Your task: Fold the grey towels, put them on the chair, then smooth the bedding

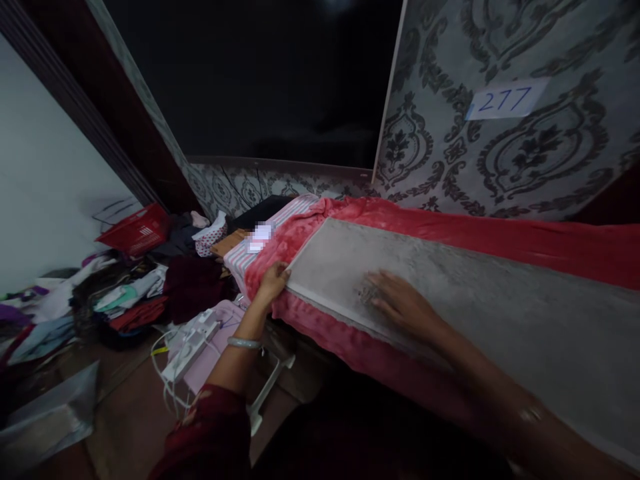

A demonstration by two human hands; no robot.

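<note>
A long grey mat (500,300) with a soft-looking surface and a pale edge lies flat over a red plush blanket (450,230). My left hand (273,283) is closed at the mat's near left corner, its fingers pinching the edge. On the mat's surface rests my right hand (407,307), fingers curled over a small grey tangled ball that looks like a steel wool scourer (367,292). Part of the scourer is hidden under the fingers. Striped cloth (240,257) shows beneath the blanket at the left end.
Heaped clothes (135,293) and a red basket (137,230) are on the left. A white power strip (193,347) with cords lies on a pink surface by my left forearm. A large dark television (280,73) hangs behind, beside a paper sign (507,100) marked 277.
</note>
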